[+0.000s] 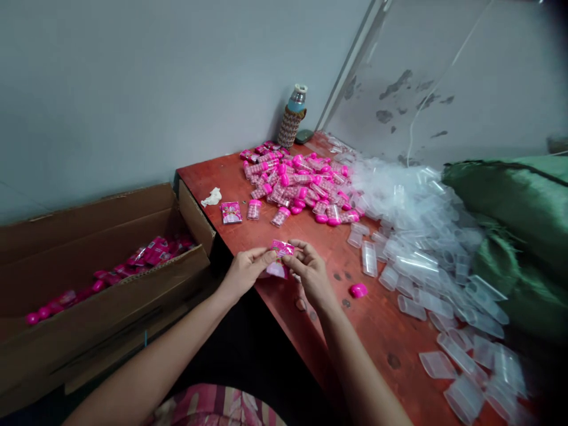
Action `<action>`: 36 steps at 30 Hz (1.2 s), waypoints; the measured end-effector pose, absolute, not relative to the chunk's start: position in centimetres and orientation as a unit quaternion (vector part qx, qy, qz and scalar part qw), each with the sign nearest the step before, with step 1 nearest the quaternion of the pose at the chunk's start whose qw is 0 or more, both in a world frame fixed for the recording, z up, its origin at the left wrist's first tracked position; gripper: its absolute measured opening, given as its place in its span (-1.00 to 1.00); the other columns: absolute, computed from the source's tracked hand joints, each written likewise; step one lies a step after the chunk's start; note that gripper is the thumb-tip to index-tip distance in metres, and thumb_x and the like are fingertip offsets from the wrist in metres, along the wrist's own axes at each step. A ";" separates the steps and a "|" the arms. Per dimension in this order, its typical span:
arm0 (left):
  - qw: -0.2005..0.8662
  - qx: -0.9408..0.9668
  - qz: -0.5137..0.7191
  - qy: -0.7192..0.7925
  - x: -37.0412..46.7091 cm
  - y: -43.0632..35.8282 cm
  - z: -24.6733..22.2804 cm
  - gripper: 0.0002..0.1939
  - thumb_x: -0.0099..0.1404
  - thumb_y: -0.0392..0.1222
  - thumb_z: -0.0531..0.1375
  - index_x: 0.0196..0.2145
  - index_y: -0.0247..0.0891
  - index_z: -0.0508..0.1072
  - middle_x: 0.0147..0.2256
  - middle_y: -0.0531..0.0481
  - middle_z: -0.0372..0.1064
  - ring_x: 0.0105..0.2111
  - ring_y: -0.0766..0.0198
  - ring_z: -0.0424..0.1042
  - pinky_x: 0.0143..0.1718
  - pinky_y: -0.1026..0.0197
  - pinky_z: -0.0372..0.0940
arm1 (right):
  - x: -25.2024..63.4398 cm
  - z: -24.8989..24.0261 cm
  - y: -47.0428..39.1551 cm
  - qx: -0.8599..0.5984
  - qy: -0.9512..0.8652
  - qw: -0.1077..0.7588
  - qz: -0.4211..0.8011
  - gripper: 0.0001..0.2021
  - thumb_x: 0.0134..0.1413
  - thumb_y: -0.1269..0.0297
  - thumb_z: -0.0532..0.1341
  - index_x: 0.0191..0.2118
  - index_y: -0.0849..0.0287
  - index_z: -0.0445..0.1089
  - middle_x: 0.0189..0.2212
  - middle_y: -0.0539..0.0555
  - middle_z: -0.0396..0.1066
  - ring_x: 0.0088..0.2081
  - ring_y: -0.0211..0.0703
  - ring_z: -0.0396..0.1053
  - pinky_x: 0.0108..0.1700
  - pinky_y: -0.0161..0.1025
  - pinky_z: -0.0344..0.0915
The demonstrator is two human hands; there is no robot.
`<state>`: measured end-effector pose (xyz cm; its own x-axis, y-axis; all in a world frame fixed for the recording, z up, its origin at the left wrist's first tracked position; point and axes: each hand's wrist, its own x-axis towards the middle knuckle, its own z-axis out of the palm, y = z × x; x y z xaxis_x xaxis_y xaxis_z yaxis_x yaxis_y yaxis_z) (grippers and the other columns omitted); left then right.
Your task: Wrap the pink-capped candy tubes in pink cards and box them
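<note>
Between my two hands, just above the near edge of the red table (328,248), is a pink printed packet (281,267). My left hand (248,269) pinches its left side between thumb and fingers. On the other side, my right hand (310,269) grips the packet with its thumb on the front; some of its fingers are hidden behind. Another pink packet (231,212) lies flat farther back, beside a small clear bottle with a pink cap (254,210) standing upright. A loose pink cap (358,290) rests to the right of my right hand.
A pile of pink-capped bottles (302,183) covers the back. Many clear plastic tubes (426,266) spread across the right, by a green sack (519,236). At left, a cardboard box (133,307) holds pink packets. A flask (293,118) and crumpled white tissue (212,196) are farther back.
</note>
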<state>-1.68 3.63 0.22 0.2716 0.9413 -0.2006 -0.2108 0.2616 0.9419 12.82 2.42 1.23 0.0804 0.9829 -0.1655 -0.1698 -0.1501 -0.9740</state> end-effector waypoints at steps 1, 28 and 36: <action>0.710 0.408 0.402 0.410 -2.0 3.8 0.1 -0.73 0.04 -0.07 0.23 -0.35 -0.32 0.51 -0.41 -0.10 0.45 -0.40 0.22 0.43 -0.34 0.20 0.35 | 12.9 1.4 2.7 -0.516 -0.412 0.490 0.569 -0.62 -0.22 0.25 0.29 -0.20 0.16 0.24 -0.61 -0.14 0.29 -0.61 -0.37 0.21 -0.55 -0.41 0.13; 0.756 -0.084 0.539 0.363 -3.0 5.3 -0.6 -0.91 0.08 -0.29 0.24 -0.42 -0.34 0.39 -0.49 -0.06 0.43 -0.45 0.23 0.47 -0.43 0.22 0.40 | 9.9 2.1 0.2 -0.597 -0.403 0.474 0.507 -0.72 -0.08 0.08 0.21 -0.39 0.14 0.16 -0.67 -0.09 0.34 -0.75 -0.35 0.21 -0.74 -0.44 0.11; 0.771 -0.062 0.545 0.323 -0.7 4.2 0.2 -0.89 0.07 -0.28 0.24 -0.45 -0.36 0.38 -0.54 0.00 0.39 -0.58 0.35 0.40 -0.53 0.30 0.35 | 8.0 0.3 -2.9 -0.585 -0.339 0.527 0.516 -0.76 -0.01 0.10 0.17 -0.39 0.16 0.17 -0.66 -0.10 0.32 -0.72 -0.38 0.23 -0.73 -0.48 0.13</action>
<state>-0.70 4.17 0.16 0.1978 0.8009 -0.5652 -0.8807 0.3984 0.2562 8.04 -2.94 0.28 0.2383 0.9395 -0.2461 -0.1467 -0.2157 -0.9654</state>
